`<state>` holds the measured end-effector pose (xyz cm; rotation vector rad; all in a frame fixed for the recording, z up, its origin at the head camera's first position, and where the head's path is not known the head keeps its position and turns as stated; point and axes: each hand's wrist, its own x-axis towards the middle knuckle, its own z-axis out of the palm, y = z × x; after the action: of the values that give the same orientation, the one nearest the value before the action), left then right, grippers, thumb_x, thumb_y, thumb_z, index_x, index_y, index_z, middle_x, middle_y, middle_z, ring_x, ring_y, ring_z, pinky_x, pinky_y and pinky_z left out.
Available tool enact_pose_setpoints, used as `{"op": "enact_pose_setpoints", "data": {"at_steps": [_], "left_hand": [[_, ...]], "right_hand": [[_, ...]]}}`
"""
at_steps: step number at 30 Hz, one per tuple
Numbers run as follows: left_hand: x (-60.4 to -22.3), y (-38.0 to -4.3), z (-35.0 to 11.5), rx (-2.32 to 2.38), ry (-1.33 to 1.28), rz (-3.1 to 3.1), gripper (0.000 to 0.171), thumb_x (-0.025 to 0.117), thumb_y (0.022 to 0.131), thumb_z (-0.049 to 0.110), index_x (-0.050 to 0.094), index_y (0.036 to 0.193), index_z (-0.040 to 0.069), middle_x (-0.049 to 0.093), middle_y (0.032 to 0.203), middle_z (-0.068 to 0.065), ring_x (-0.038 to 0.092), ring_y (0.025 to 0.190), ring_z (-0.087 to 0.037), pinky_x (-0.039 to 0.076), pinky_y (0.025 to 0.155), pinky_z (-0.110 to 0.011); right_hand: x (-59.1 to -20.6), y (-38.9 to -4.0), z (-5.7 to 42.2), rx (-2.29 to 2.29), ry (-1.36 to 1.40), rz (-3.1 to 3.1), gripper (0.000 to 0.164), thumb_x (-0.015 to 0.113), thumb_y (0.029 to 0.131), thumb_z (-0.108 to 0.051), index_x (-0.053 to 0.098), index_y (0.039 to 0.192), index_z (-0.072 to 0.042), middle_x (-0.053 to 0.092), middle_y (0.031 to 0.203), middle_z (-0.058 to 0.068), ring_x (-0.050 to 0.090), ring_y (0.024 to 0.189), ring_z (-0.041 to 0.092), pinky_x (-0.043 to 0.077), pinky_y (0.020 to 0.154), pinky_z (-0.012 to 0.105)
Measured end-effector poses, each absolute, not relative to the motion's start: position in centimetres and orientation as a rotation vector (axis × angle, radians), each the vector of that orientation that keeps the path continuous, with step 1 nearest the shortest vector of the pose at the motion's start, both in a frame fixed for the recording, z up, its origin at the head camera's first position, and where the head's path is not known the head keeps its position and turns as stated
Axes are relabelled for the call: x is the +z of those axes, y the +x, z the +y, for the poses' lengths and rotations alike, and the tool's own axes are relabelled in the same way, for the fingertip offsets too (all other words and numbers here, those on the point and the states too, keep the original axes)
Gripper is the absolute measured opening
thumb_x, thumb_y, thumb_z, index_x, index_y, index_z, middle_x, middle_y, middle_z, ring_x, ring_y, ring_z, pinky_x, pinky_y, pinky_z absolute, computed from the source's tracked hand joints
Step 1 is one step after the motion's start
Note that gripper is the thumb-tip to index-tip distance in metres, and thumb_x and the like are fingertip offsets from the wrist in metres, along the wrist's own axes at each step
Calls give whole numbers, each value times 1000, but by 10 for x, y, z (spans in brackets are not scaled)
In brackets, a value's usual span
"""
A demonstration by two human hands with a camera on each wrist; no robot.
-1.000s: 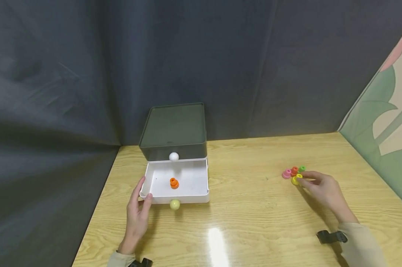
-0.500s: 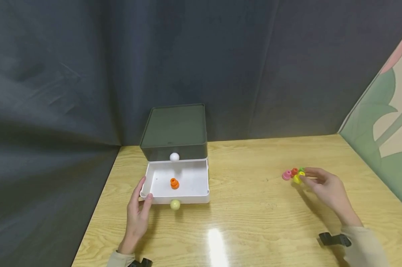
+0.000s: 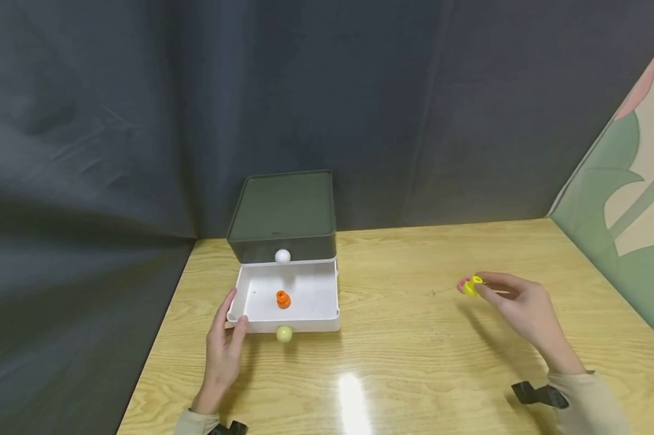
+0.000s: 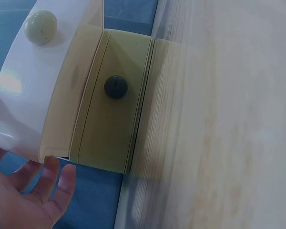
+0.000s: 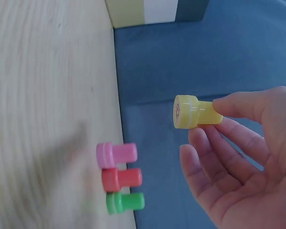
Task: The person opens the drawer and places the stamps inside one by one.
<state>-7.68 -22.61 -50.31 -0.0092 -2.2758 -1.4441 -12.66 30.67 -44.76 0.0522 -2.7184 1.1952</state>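
Note:
My right hand (image 3: 528, 311) pinches a small yellow stamp (image 5: 187, 112) between thumb and fingers, above the table; its printed face shows in the right wrist view. Below it stand a pink stamp (image 5: 116, 154), a red stamp (image 5: 121, 179) and a green stamp (image 5: 125, 202) in a row. From the head view, the hand and the yellow stamp hide most of that group. My left hand (image 3: 223, 356) grips the left front corner of a pulled-out white drawer (image 3: 316, 305). Inside the drawer lies an orange stamp (image 3: 283, 300).
The drawer belongs to a dark green cabinet (image 3: 285, 205), whose upper drawer is closed and has a white knob (image 3: 282, 256). A wooden table (image 3: 403, 338) carries everything. Dark cloth (image 3: 370, 121) hangs behind, and a leaf-patterned cloth (image 3: 631, 229) borders the right side.
The right hand has lifted the yellow stamp off the table and moved it slightly left, over the other stamps. My left hand has stayed on the drawer corner.

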Motion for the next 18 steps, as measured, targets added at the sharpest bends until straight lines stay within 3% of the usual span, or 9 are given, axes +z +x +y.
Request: {"op": "enact_pose_setpoints", "data": {"at_steps": [18], "left_hand": [[-500,-75,-226,-1425,-2,-2276,56,55,108,6,44,162,9,48,164,-18,44,136,11,49,87,-13]], "right_hand": [[-426,-118,279,1207,152,-2718,38,75,101,-31,76,132,-8,78,121,20,70,87,-6,57,69,22]]}}
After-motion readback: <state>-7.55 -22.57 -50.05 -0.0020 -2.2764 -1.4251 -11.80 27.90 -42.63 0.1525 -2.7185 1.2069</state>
